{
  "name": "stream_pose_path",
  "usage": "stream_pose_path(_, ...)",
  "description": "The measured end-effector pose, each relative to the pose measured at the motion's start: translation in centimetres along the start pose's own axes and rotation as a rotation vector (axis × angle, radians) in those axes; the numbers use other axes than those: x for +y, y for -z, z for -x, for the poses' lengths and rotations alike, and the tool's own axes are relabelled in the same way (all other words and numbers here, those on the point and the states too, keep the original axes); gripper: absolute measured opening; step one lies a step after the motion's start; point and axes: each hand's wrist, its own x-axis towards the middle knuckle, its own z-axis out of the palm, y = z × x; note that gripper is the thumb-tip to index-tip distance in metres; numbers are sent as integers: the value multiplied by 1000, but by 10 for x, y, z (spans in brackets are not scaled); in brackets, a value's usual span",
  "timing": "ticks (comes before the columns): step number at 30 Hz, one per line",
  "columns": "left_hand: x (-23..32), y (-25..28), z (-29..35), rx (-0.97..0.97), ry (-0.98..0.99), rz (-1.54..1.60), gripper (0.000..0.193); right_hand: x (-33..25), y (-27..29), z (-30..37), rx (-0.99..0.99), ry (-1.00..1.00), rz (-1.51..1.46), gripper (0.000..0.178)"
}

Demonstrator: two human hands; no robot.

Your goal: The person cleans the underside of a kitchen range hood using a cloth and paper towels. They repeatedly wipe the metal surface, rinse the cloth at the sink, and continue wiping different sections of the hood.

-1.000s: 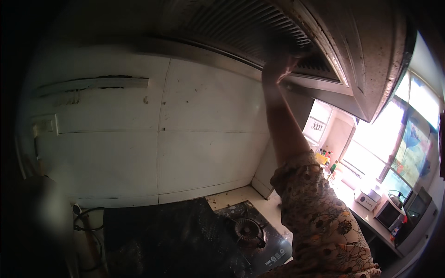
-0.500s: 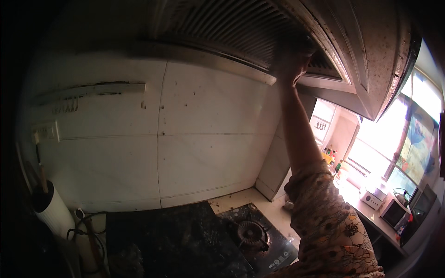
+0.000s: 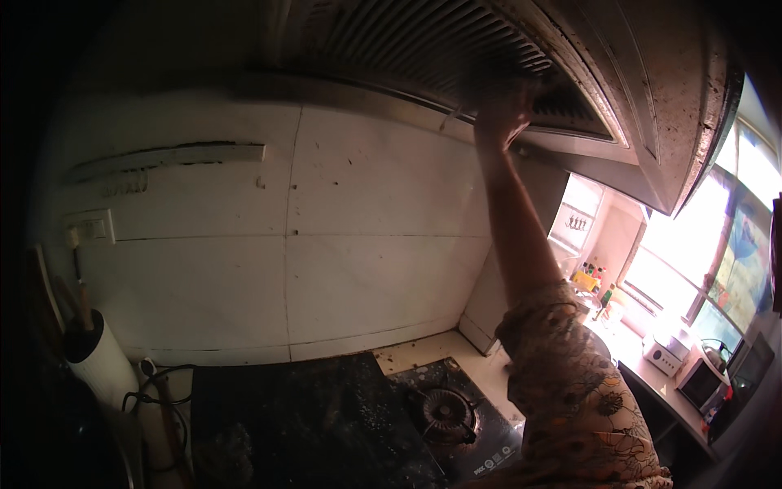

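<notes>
My right arm, in a rolled-up floral sleeve [image 3: 582,375], stretches up to the range hood [image 3: 652,106]. My right hand [image 3: 507,118] is pressed against the ribbed metal filter [image 3: 423,37] on the hood's underside, near its right end. The fingers look closed around a dark, blurred thing that shadow keeps me from making out. A thin pale strip or drip [image 3: 448,119] shows just left of the hand at the hood's lower edge. My left hand is out of view.
Below stands a black gas stove with a round burner [image 3: 445,411] and a dark panel [image 3: 301,424]. A white holder [image 3: 102,367] with utensils and a cable [image 3: 134,399] are at left. A tiled wall [image 3: 375,220] rises behind. At right, a counter carries a microwave [image 3: 702,383] and bottles.
My right hand has shifted slightly left and down along the filter. The thin pale strip now shows beside it. The view has turned slightly, so the wall and stove sit farther right.
</notes>
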Motion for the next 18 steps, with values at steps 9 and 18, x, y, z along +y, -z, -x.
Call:
stream_pose_path(9, -12, 0, 3, -93, -56, -45, 9, -30, -43, 14, 59, 75, -122, 33)
stream_pose_path(18, -12, -14, -7, -9, -100, -17, 6, 3, -30, 8, -15, 126, -180, 33)
